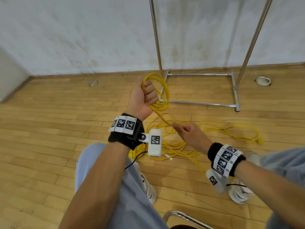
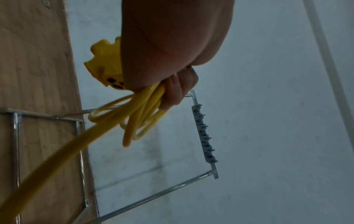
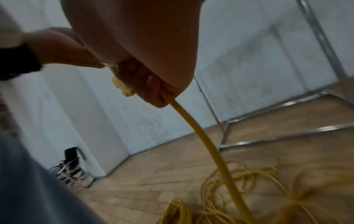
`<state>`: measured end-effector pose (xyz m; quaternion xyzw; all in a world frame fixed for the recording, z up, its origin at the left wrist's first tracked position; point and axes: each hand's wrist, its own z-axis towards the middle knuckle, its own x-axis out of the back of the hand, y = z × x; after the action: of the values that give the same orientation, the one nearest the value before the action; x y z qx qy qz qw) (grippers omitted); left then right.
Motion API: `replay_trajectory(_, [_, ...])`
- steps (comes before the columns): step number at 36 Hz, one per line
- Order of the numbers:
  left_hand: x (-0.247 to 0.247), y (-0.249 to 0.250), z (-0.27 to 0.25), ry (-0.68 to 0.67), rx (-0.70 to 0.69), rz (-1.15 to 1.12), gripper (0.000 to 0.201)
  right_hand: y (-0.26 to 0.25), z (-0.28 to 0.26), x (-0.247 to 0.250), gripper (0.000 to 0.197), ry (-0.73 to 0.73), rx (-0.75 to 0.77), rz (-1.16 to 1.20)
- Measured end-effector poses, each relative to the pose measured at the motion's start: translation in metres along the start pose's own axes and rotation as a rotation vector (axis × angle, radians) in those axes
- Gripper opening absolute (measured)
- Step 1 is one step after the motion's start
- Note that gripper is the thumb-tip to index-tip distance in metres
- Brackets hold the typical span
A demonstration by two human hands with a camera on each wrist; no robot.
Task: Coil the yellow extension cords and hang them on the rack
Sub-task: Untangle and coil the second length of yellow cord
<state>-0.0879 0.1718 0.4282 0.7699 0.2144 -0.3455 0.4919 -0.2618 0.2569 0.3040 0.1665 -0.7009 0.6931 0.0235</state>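
Observation:
My left hand point(image 1: 146, 93) is raised and grips several loops of a yellow extension cord point(image 1: 165, 90). In the left wrist view the loops point(image 2: 141, 115) and the cord's yellow socket end point(image 2: 105, 69) sit in that fist. From the loops one strand runs down to my right hand point(image 1: 183, 129), which pinches it just below and to the right. In the right wrist view the strand point(image 3: 206, 144) leaves my right hand's fingers point(image 3: 151, 89) and drops to the floor. The loose remainder of the cord point(image 1: 206, 129) sprawls on the wooden floor, with its plug point(image 1: 260, 141) at the right.
A chrome rack point(image 1: 201, 74) stands against the white wall at the back right; its hook bar point(image 2: 204, 136) shows in the left wrist view. A tighter yellow coil point(image 1: 137, 151) lies under my left wrist. A chrome chair frame point(image 1: 179, 215) is below, between my knees. My shoes point(image 1: 239, 194) are near the cord.

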Motion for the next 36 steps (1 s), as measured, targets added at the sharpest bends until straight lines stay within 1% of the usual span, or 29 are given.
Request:
replay_trajectory(4, [0.018, 0.011, -0.003, -0.091, 0.109, 0.019, 0.058, 0.029, -0.004, 0.015, 0.059, 0.048, -0.212, -0.036])
replay_trajectory(8, [0.037, 0.019, -0.010, -0.108, 0.163, 0.094, 0.055, 0.051, -0.006, 0.033, 0.067, 0.118, -0.379, -0.038])
replay_trajectory(10, [0.047, 0.020, -0.014, -0.103, 0.199, 0.164, 0.056, 0.055, -0.006, 0.038, 0.070, 0.141, -0.431, -0.003])
replay_trajectory(12, [0.055, 0.018, -0.017, -0.097, 0.255, 0.238, 0.054, 0.048, -0.004, 0.041, 0.072, 0.187, -0.445, 0.044])
replay_trajectory(16, [0.060, 0.009, -0.021, -0.104, 0.390, 0.384, 0.049, 0.031, 0.011, 0.043, 0.066, 0.285, -0.441, 0.172])
replay_trajectory(18, [0.058, 0.003, -0.022, -0.104, 0.442, 0.460, 0.048, 0.023, 0.021, 0.046, 0.056, 0.316, -0.442, 0.316])
replay_trajectory(20, [0.053, -0.004, -0.023, -0.108, 0.478, 0.520, 0.047, 0.013, 0.029, 0.051, 0.042, 0.338, -0.455, 0.492])
replay_trajectory(21, [0.050, -0.008, -0.023, -0.108, 0.489, 0.548, 0.048, 0.006, 0.033, 0.053, 0.038, 0.335, -0.467, 0.570])
replay_trajectory(23, [0.045, -0.017, -0.022, -0.097, 0.503, 0.602, 0.052, -0.011, 0.036, 0.061, 0.038, 0.311, -0.488, 0.684])
replay_trajectory(25, [0.042, -0.025, -0.022, -0.067, 0.491, 0.650, 0.054, -0.032, 0.036, 0.065, 0.033, 0.243, -0.501, 0.767])
replay_trajectory(27, [0.041, -0.034, -0.021, -0.037, 0.464, 0.687, 0.052, -0.050, 0.032, 0.069, 0.034, 0.159, -0.482, 0.797])
replay_trajectory(30, [0.039, -0.046, -0.018, 0.004, 0.392, 0.744, 0.049, -0.072, 0.023, 0.062, 0.047, 0.058, -0.375, 0.664])
replay_trajectory(32, [0.040, -0.054, -0.017, 0.036, 0.327, 0.830, 0.048, -0.083, 0.016, 0.050, 0.050, 0.040, -0.271, 0.477])
replay_trajectory(34, [0.040, -0.061, -0.018, 0.066, 0.257, 0.919, 0.048, -0.089, 0.008, 0.036, 0.044, 0.042, -0.133, 0.228])
replay_trajectory(36, [0.040, -0.066, -0.020, 0.089, 0.195, 0.943, 0.047, -0.089, 0.005, 0.026, 0.038, 0.065, -0.005, 0.009])
